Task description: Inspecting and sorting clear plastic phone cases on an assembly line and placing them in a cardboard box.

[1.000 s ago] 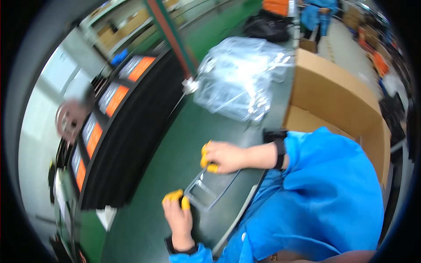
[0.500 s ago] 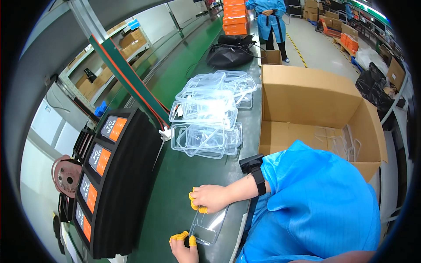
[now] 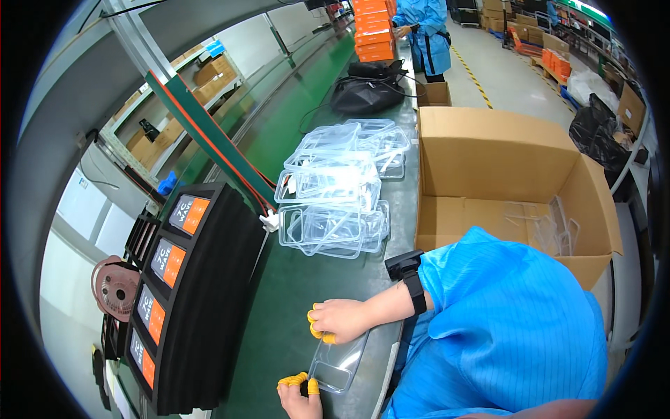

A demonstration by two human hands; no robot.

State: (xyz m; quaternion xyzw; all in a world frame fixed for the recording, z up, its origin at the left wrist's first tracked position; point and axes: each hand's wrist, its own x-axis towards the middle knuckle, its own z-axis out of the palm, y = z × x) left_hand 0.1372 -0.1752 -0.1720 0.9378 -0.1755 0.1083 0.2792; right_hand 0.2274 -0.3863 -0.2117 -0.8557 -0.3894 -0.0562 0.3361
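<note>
We are holding a clear plastic case (image 3: 336, 364) on the green bench (image 3: 293, 279) at its near edge, its long axis running between our hands. Our right hand (image 3: 340, 320) is pressing fingertips on its far end; our left hand (image 3: 301, 394) is pinching the near end. Both are clamped on it, set apart. A stack of clear trays (image 3: 335, 202) is lying well ahead.

A long green counter (image 3: 293, 279) runs from near to far. At its near edge lies a clear plastic case (image 3: 335, 363). Farther along sits a loose heap of clear plastic trays (image 3: 335, 195), and beyond that a black bag (image 3: 370, 91). On the left, a row of black trays with orange labels (image 3: 188, 293) lies along it.
</note>
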